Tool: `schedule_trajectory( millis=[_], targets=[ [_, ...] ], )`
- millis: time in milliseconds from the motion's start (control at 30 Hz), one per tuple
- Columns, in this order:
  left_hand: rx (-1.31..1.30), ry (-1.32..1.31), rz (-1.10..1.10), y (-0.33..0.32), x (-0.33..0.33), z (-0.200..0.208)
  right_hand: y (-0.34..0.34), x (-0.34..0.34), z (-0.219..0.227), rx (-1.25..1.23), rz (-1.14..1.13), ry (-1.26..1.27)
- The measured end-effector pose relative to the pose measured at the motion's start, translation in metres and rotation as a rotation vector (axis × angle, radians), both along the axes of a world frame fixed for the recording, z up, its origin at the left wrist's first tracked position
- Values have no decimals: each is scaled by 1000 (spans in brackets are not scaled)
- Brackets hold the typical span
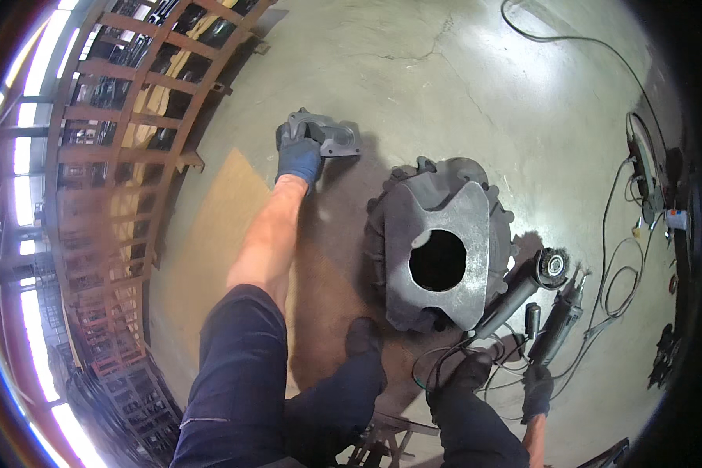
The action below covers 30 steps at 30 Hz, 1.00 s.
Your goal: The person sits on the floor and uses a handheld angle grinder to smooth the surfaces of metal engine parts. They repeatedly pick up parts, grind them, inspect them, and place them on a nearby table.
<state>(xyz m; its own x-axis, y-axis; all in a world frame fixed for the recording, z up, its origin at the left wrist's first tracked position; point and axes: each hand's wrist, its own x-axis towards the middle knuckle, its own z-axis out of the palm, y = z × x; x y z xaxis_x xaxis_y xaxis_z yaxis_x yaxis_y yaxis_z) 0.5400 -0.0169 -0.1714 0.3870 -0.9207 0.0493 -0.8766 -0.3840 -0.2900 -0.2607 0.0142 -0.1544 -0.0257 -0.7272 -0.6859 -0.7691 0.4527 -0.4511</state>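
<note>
My left hand (299, 160), in a dark blue glove, stretches forward with its fingers closed on a grey cast metal bracket (339, 140) at floor level. The glove hides part of the bracket. At the lower right, my right hand (537, 390), in a dark glove, is closed around the rear end of a slim black die grinder (558, 331), whose tip points away from me. Between my arms stands a large dark cast housing (476, 234) with a round opening in its flat face. An angle grinder (515, 300) with a wire wheel lies against the housing's right side.
A brown board (230, 203) lies on the concrete floor under my left arm. Black cables (600, 324) loop around the tools and along the right. Rusty metal racking (129, 156) lines the left. Another corded tool (643, 168) lies at the far right.
</note>
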Motion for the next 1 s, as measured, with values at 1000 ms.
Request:
schedule_trajectory(
  millis=[1000],
  targets=[
    [101, 493, -470, 58, -269, 242, 15, 275, 165, -8, 359, -905]
  ],
)
